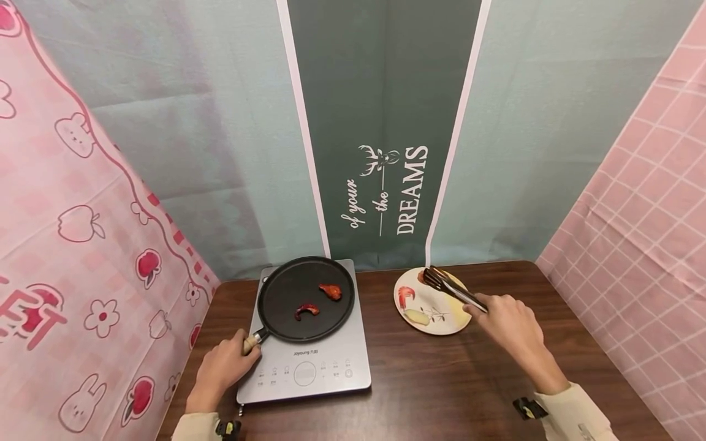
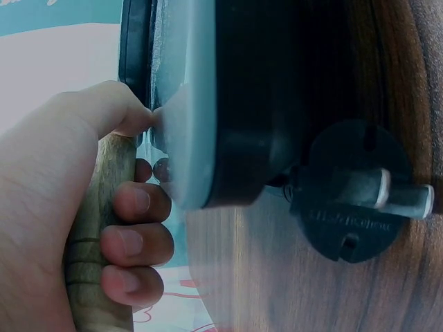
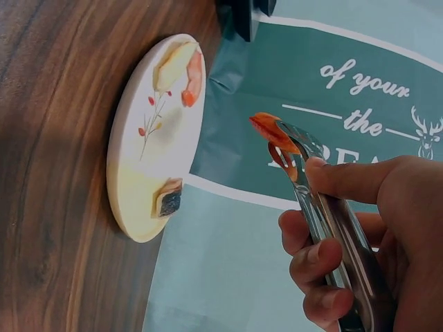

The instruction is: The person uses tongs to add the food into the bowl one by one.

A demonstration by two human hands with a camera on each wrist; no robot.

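My left hand (image 1: 223, 367) grips the wooden handle (image 2: 104, 228) of a flat black frying pan (image 1: 287, 275), fingers curled round it. The pan sits on a silver induction cooker (image 1: 353, 361). Inside it lie a reddish-brown drumstick-like piece (image 1: 331, 292) and a curved dark-red piece (image 1: 306, 310). My right hand (image 1: 510, 324) holds metal tongs (image 3: 339, 235), whose tips pinch an orange-red food piece (image 3: 266, 129) above the plate (image 1: 441, 331). On that plate are a red-and-white shrimp-like piece (image 1: 406, 296), a pale yellow slice (image 1: 417, 316) and a dark-edged chunk (image 3: 168, 198).
The brown wooden table (image 1: 408, 380) carries the cooker at left and the plate at right. Printed cloths (image 1: 380, 92) hang behind and at both sides. A black plug (image 2: 353, 194) with metal prongs shows beside the cooker's edge in the left wrist view.
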